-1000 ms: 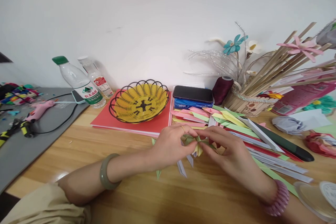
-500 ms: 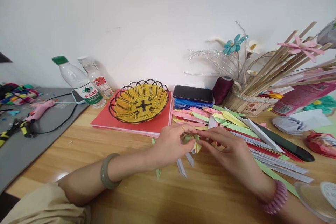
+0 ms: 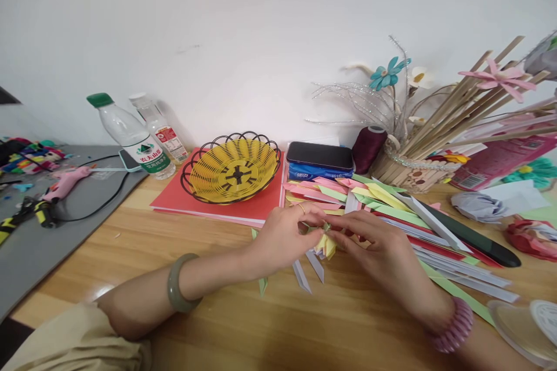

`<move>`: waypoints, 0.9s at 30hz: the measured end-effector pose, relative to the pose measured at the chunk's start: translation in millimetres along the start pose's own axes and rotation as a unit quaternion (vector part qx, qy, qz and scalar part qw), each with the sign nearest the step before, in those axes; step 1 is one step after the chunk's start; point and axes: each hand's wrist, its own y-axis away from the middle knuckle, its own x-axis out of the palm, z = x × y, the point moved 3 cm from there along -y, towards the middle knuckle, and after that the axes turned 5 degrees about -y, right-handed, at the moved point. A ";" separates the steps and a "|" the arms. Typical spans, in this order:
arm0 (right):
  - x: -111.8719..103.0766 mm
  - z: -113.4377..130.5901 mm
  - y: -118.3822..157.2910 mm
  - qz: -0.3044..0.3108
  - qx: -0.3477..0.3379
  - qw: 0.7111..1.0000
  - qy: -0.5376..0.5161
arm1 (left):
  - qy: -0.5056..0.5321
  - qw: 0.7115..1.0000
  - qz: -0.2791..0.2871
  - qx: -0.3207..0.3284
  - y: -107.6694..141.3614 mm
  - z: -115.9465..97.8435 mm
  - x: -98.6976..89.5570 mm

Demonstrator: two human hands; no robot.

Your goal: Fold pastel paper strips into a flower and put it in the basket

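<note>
One left hand (image 3: 284,242) and one right hand (image 3: 379,243) pinched a small folded-paper piece (image 3: 325,247) between their fingertips over the counter (image 3: 243,324); it looked begun, unfinished. Beyond lay many paper strips (image 3: 382,194), seemingly unused; farther, one yellow basket (image 3: 217,169).

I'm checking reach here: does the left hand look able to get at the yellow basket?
Probably yes: the yellow basket sits beyond the left hand and nothing visible stands between them, though that hand is busy holding folded paper.
</note>
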 end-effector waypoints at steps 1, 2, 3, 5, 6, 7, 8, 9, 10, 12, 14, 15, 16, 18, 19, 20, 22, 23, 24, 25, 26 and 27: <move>0.0 -0.7 0.3 -0.007 0.000 1.000 0.001 | -0.004 1.000 -0.001 0.005 -0.2 0.1 0.1; -0.1 -1.1 0.6 -0.013 -0.001 1.000 0.001 | -0.010 1.000 -0.002 0.010 -0.3 0.1 0.0; -0.3 -1.3 0.9 -0.016 0.000 1.000 0.000 | -0.015 1.000 -0.002 0.013 -0.5 0.0 -0.2; -0.8 -1.1 1.0 -0.012 0.004 1.000 -0.006 | -0.007 1.000 0.002 0.007 -1.3 0.0 -1.1; -1.1 -0.9 0.8 -0.006 0.009 1.000 -0.010 | 0.008 1.000 0.007 -0.005 -2.0 0.6 -1.7; -1.5 -0.7 0.5 0.001 0.015 1.000 -0.013 | 0.030 0.999 0.017 -0.024 -3.2 1.6 -2.1; -2.0 -0.8 0.1 0.007 0.022 1.000 -0.017 | 0.056 0.997 0.031 -0.045 -4.7 2.9 -2.4; -2.4 -0.9 -0.5 0.014 0.029 0.999 -0.021 | 0.081 0.993 0.048 -0.065 -6.6 4.4 -2.6; -2.8 -1.3 -1.2 0.021 0.036 0.999 -0.026 | 0.104 0.989 0.068 -0.082 -8.7 6.1 -2.6; -3.0 -2.2 -2.8 0.036 0.048 0.997 -0.038 | 0.125 0.983 0.100 -0.085 -13.7 8.6 -3.2; -2.7 -2.9 -4.3 0.051 0.056 0.996 -0.049 | 0.143 0.979 0.120 -0.084 -18.2 11.6 -3.7; -2.5 -3.2 -4.9 0.056 0.060 0.995 -0.053 | 0.152 0.976 0.128 -0.085 -19.9 13.1 -3.8; -2.3 -3.1 -5.3 0.059 0.061 0.995 -0.058 | 0.160 0.974 0.134 -0.084 -21.1 14.5 -3.8; -1.8 -2.4 -5.8 0.066 0.061 0.993 -0.076 | 0.172 0.971 0.141 -0.083 -22.4 16.3 -3.6; -1.5 -1.7 -5.9 0.072 0.059 0.991 -0.091 | 0.177 0.971 0.141 -0.082 -22.5 16.8 -3.5; -1.1 -1.2 -5.9 0.080 0.060 0.989 -0.109 | 0.181 0.970 0.139 -0.080 -22.4 17.0 -3.4; -0.5 -1.2 -5.9 0.092 0.072 0.983 -0.144 | 0.187 0.971 0.131 -0.076 -21.9 16.9 -3.5; -0.2 -1.6 -5.9 0.096 0.082 0.979 -0.159 | 0.189 0.971 0.126 -0.073 -21.5 16.6 -3.5; -0.1 -2.3 -6.0 0.096 0.092 0.976 -0.170 | 0.191 0.971 0.123 -0.070 -21.2 16.4 -3.4; 0.1 -3.0 -6.2 0.098 0.100 0.974 -0.178 | 0.192 0.971 0.121 -0.068 -20.9 16.2 -3.1; 0.3 -3.6 -6.4 0.097 0.107 0.972 -0.184 | 0.193 0.972 0.121 -0.066 -20.6 16.1 -2.8; 0.4 -4.1 -6.6 0.098 0.111 0.971 -0.190 | 0.193 0.971 0.122 -0.065 -20.3 16.2 -2.3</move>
